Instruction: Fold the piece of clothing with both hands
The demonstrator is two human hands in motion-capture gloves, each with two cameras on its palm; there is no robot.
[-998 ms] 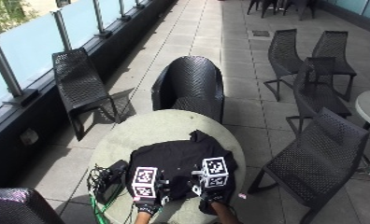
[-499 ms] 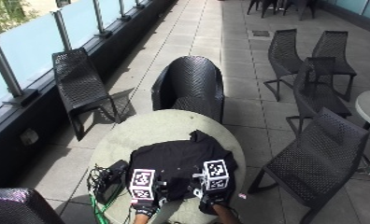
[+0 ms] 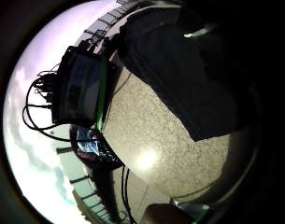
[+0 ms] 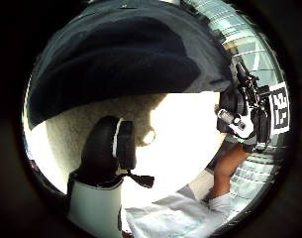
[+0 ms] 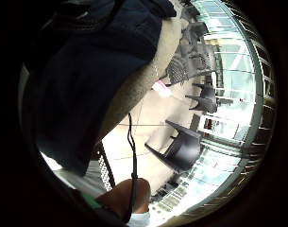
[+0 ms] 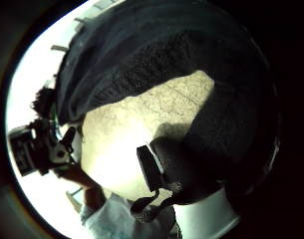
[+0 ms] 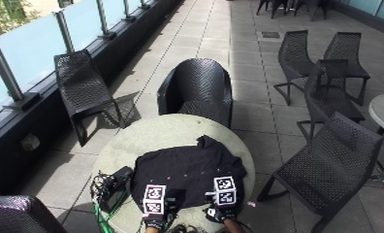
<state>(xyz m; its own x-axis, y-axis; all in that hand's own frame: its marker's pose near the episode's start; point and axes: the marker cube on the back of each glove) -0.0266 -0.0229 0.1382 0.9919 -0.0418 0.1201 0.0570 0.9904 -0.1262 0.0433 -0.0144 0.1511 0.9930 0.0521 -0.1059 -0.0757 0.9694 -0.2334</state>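
both hands at the near hem of the black garment

the round table (image 7: 153, 133) sits on a tiled terrace, and the black garment (image 7: 189, 174) lies spread flat across its near half, one corner poking out toward the far side. the left hand (image 7: 154, 221) is down at the garment's near edge, left of centre, and the right hand (image 7: 223, 213) is at the same edge a little to the right. the two are near each other, side by side.

from the outside view the gloves and their fittings cover the fingers, so whether either hand is gripping the cloth cannot be told. the left thumb side palm view shows a gloved thumb (image 4: 103, 148) bent over bare tabletop just beside the dark cloth (image 4: 125, 64), not clearly touching it. the right thumb side palm view shows that thumb (image 6: 176, 169) lying against the dark fabric, with no visible pinch.

a black device with a tangle of cables (image 7: 111, 184) rests on the table's left edge, just beside the garment. a black wicker chair (image 7: 195, 90) stands at the table's far side, another (image 7: 324, 167) to its right, and more stand further off along the glass railing (image 7: 43, 39).
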